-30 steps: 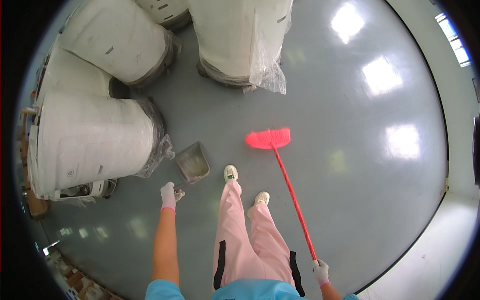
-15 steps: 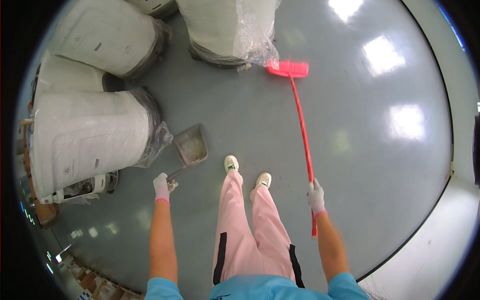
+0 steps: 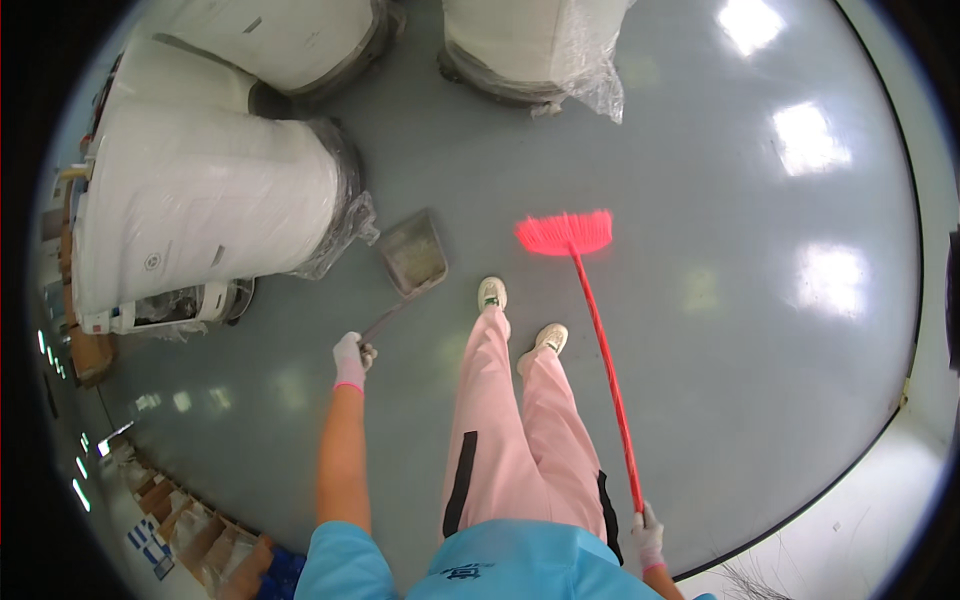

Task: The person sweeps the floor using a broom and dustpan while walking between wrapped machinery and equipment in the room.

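At left, steer clear of the loose plastic wrap [image 3: 350, 236] on the white unit [image 3: 205, 200]. Your gloved left hand [image 3: 352, 360] grips the dustpan [image 3: 414, 254] by its handle; the pan sits just beside that wrap and probably works best flat to the floor [image 3: 720, 400]. Past your left shoe [image 3: 491, 293], the red broom [image 3: 603, 342] has its head well apart from the pan. Your gloved right hand [image 3: 648, 537] clasps its handle near the end; short, low strokes should give most control.

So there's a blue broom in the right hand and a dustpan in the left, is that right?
No, the broom is red, not blue, as the head view shows; the right hand holds it and the left hand the dustpan.
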Tool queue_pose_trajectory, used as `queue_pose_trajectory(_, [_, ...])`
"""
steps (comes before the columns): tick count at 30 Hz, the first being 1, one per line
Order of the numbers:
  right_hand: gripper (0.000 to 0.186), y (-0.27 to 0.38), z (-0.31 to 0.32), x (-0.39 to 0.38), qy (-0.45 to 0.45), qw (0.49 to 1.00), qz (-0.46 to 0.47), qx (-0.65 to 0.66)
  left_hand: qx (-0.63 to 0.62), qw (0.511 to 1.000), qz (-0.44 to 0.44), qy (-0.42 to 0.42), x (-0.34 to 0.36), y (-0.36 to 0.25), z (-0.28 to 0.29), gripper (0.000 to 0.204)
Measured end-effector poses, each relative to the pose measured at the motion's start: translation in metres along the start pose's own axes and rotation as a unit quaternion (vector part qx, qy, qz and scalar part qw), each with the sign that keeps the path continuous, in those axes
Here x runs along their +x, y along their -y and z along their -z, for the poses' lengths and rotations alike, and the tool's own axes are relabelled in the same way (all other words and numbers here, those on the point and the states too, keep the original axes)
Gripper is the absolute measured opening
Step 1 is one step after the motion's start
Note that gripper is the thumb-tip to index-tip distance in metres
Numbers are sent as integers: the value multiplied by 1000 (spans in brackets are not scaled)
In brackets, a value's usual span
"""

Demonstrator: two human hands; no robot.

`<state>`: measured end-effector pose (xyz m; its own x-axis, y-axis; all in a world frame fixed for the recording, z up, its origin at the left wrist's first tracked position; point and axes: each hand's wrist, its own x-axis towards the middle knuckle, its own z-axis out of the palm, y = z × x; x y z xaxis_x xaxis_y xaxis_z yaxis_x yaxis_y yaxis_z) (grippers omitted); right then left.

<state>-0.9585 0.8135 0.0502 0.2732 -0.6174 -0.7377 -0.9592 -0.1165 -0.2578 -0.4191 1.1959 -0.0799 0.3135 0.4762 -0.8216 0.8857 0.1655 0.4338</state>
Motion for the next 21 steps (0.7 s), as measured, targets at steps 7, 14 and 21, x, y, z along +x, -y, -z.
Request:
queue_pose_trajectory(7, [36,141,-26,133,48,970,179,-157,-7,1000,17,-22,-34,77,11,12])
queue_pose_trajectory(14, [36,211,-23,176,65,955,168,-238,-122,992,33,4,-49,127,33,13])
queue_pose_trajectory(21, [33,64,85,123,18,939,73,-335,-61,997,32,-31,-50,124,63,13])
